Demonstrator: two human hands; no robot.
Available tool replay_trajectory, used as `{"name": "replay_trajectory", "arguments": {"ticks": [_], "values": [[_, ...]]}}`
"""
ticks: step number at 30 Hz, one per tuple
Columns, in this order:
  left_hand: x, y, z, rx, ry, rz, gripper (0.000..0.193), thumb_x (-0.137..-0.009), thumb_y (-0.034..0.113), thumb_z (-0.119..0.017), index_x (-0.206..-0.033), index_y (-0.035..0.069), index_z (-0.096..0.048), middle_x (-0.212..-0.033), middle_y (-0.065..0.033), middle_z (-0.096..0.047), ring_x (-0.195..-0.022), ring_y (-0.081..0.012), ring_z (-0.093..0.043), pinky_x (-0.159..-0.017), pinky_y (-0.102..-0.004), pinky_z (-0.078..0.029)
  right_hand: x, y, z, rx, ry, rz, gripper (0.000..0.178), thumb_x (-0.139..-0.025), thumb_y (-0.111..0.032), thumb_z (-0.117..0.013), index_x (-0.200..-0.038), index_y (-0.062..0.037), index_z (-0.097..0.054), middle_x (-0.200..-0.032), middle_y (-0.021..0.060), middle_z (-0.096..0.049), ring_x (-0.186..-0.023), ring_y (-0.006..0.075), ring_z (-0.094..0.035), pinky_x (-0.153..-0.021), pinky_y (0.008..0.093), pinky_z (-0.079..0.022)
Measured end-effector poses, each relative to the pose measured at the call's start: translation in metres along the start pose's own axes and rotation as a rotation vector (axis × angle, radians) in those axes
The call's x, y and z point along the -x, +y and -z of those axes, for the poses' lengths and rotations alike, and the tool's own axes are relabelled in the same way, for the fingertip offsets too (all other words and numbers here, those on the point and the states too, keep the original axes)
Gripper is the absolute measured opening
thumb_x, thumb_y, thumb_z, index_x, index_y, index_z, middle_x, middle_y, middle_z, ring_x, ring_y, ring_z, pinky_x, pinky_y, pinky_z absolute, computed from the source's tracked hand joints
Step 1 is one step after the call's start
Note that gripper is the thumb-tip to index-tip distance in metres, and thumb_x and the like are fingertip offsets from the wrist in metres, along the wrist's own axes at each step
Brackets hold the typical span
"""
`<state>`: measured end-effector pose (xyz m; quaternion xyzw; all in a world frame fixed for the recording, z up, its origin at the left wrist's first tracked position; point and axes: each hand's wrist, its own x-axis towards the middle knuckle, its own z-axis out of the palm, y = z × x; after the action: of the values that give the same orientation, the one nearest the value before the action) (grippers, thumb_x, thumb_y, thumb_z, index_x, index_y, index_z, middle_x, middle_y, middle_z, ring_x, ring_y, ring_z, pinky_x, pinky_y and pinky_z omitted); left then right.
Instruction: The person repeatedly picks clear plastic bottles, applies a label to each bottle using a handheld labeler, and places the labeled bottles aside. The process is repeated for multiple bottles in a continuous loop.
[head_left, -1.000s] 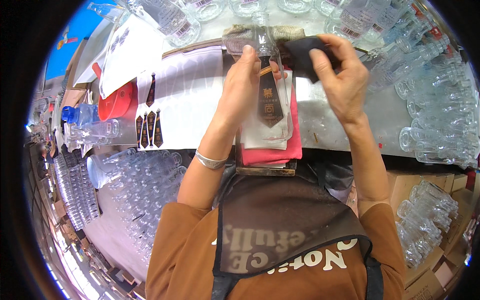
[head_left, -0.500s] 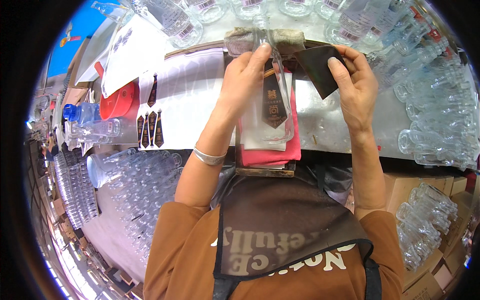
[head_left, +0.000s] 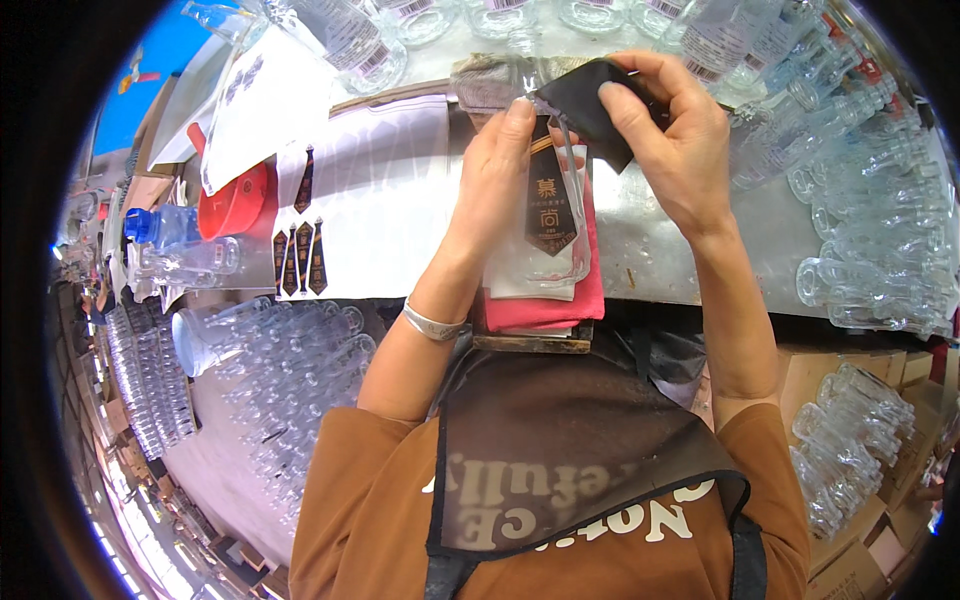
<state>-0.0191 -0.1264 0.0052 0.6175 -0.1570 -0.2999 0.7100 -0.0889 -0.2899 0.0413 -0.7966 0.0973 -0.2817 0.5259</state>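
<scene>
A clear glass bottle (head_left: pixel 576 255) lies on its back, its base toward me. My left hand (head_left: pixel 492 175) is closed round its shoulder, the thumb on top. On its front sits a black tie-shaped decal (head_left: pixel 552 205) with orange stripes and lettering. My right hand (head_left: pixel 672 140) pinches a thin black flat sheet, like a scraper (head_left: pixel 592 105), whose left corner is over the bottle's neck; whether it touches the glass I cannot tell. The neck rests on a rolled grey cloth (head_left: pixel 482 82). Beneath the body are a white pad and a pink cloth (head_left: pixel 540 314).
To the left lies a white decal sheet (head_left: pixel 380 200) with several tie decals. Beside it stand a red dish (head_left: pixel 240 200) and a blue-capped bottle (head_left: pixel 165 228). Glass bottles crowd the far edge, the right side (head_left: pixel 880 230) and the lower left (head_left: pixel 290 370). Cardboard boxes (head_left: pixel 860 560) stand at lower right.
My right hand has moved left with the black sheet, from beside the bottle to over its neck. My left hand has shifted slightly, still on the bottle.
</scene>
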Motion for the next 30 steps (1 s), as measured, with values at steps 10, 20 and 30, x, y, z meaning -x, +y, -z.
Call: {"name": "replay_trajectory", "arguments": {"ticks": [10,20,30], "values": [[0.030,0.002,0.015,-0.041,0.147,-0.099,0.069,-0.108,0.052,-0.033,-0.148,-0.004,-0.039,-0.144,-0.0219,-0.051,-0.132,-0.0288,-0.052,-0.111,-0.0395,-0.041,0.013,-0.038,-0.006,0.440,-0.346,0.768,0.028,-0.072,0.004,-0.072,-0.097,-0.0078,-0.069,-0.094,0.0068,-0.070,-0.086,0.0261,-0.064,-0.075,0.0358,-0.054],[0.098,-0.020,0.023,-0.788,0.030,-0.565,0.115,-0.072,0.017,-0.086,-0.159,-0.001,-0.013,-0.157,-0.0247,-0.035,-0.140,-0.0367,-0.044,-0.114,-0.0481,-0.037,-0.016,-0.029,0.002,0.392,-0.241,0.424,0.025,-0.080,0.000,-0.071,-0.104,-0.0035,-0.070,-0.098,0.0121,-0.070,-0.081,0.0290,-0.067,-0.074,0.0368,-0.056],[0.091,-0.024,0.013,-0.702,0.011,-0.541,0.118,-0.068,0.002,-0.085,-0.158,-0.003,-0.009,-0.154,-0.0255,-0.040,-0.134,-0.0377,-0.050,-0.106,-0.0424,-0.047,-0.013,-0.018,0.007,0.378,-0.167,0.460,0.021,-0.087,-0.011,-0.071,-0.107,-0.0044,-0.070,-0.094,0.0129,-0.072,-0.084,0.0269,-0.069,-0.075,0.0344,-0.054]]}}
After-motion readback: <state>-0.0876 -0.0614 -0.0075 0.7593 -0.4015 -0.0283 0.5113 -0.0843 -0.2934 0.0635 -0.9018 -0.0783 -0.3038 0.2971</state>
